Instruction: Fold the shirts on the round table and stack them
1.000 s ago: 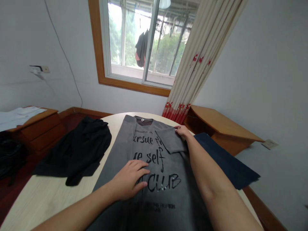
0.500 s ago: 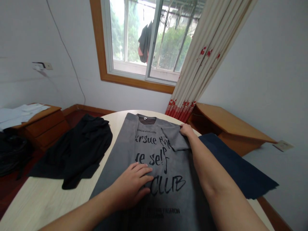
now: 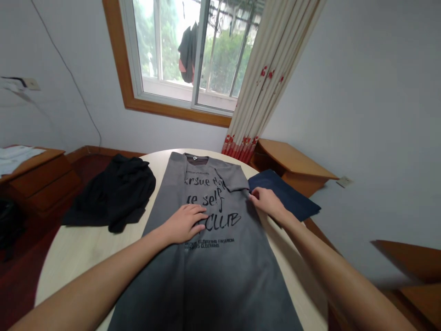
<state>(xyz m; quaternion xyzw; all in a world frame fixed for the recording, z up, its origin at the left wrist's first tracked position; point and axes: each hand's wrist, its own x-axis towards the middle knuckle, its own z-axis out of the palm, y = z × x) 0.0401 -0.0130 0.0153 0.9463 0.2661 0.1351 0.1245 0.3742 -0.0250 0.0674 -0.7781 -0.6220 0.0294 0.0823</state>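
A grey T-shirt [image 3: 210, 262] with black lettering lies front up along the round light wooden table [image 3: 82, 248], collar at the far end. Its right sleeve is folded inward over the chest. My left hand [image 3: 184, 223] lies flat on the shirt's middle, fingers stretched out beside the lettering. My right hand [image 3: 265, 202] rests on the shirt's right edge just below the folded sleeve, fingers curled against the cloth; whether it pinches the fabric is unclear.
A crumpled black garment [image 3: 120, 193] lies on the table's left side. A dark blue cloth [image 3: 285, 195] lies at the right, partly over the table edge. Wooden cabinets stand at left [image 3: 37, 177] and right [image 3: 292, 161]. A curtain [image 3: 265, 82] hangs by the window.
My right hand has slid from the top of the folded sleeve toward me, down the shirt's right edge. The left hand has stayed flat on the shirt. The view has pulled back.
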